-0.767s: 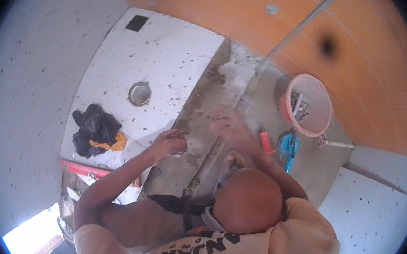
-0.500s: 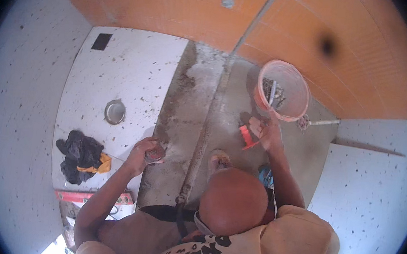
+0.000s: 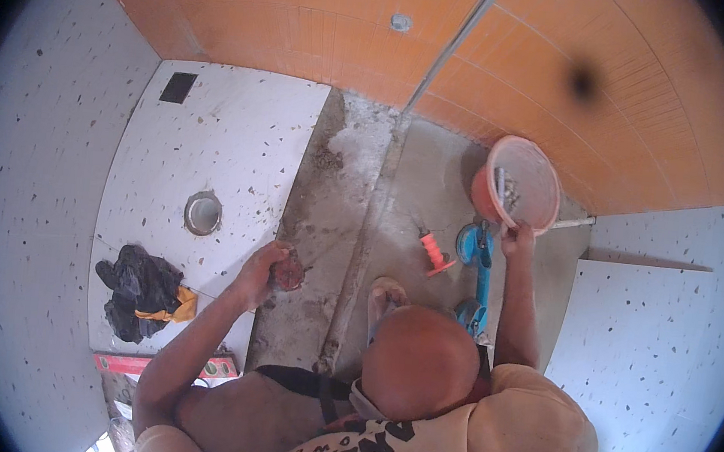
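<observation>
At the right, my right hand (image 3: pixel 517 239) has its fingers closed on the near rim of a pinkish-red bucket (image 3: pixel 485 194). The bucket tilts toward me, with pale rubble and a light rod-like piece inside. My left hand (image 3: pixel 260 270) is closed around a dirty dark-red, roundish lump (image 3: pixel 289 270) above the bare strip of floor; its exact kind is unclear. Between my hands lies a red ribbed handle with a round guard (image 3: pixel 434 253). Beside my right forearm is a blue double suction-cup lifter (image 3: pixel 483 274).
White speckled slabs (image 3: pixel 241 129) cover the left side, with a round drain hole (image 3: pixel 203 213) and a small dark square opening (image 3: pixel 178 87). Crumpled black plastic (image 3: pixel 140 280) and a red spirit level (image 3: pixel 130 363) lie on the left. An orange wall (image 3: pixel 310 32) rises behind. Another speckled slab (image 3: pixel 645 337) stands right.
The bucket has shifted right and slightly nearer, with my right hand on its rim. My right hand has moved right, away from the red handle, and the blue suction lifter now shows.
</observation>
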### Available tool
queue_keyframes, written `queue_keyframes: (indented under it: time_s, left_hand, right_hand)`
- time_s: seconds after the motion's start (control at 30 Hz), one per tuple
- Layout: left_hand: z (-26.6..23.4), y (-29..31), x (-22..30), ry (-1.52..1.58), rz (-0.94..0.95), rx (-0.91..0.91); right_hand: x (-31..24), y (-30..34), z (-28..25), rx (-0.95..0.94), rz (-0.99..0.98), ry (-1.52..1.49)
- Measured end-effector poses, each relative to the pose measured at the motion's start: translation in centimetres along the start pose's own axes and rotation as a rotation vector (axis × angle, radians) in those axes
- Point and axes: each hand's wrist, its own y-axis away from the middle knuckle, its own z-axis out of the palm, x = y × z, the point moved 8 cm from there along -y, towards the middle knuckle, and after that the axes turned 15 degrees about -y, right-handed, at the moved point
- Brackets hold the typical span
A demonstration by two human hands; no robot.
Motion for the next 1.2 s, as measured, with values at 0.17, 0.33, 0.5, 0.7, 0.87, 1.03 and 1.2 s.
queue_keyframes:
  time_s: [0.17,0.33,0.5,0.7,0.87,1.03,1.2]
  left_hand:
    - [1.3,-1.5,1.2,0.019,0.115,-0.080]
    - [0.7,-2.1,0.6,0.038,0.044,0.043]
    - [4.4,-3.3,2.6,0.031,0.036,0.028]
    - [6.6,-5.3,4.4,-0.019,0.030,0.207]
    - [6.3,-5.8,4.3,-0.044,0.039,0.201]
    - [5.2,-7.3,3.4,-0.318,-0.024,0.197]
    - [1.5,-8.6,6.8,-0.449,0.211,0.201]
  right_hand:
    - [-6.2,0.9,-1.1,0.122,-0.063,0.052]
    - [2.5,10.6,4.3,-0.098,0.035,0.397]
    - [17.2,23.1,14.0,-1.024,0.134,1.129]
    - [25.4,30.3,20.5,-1.107,0.328,1.043]
    - [24.3,28.0,20.9,-1.226,0.340,1.083]
    - [24.2,26.4,20.0,-1.315,0.438,1.181]
    - [23.1,21.3,18.6,-1.240,0.218,1.306]
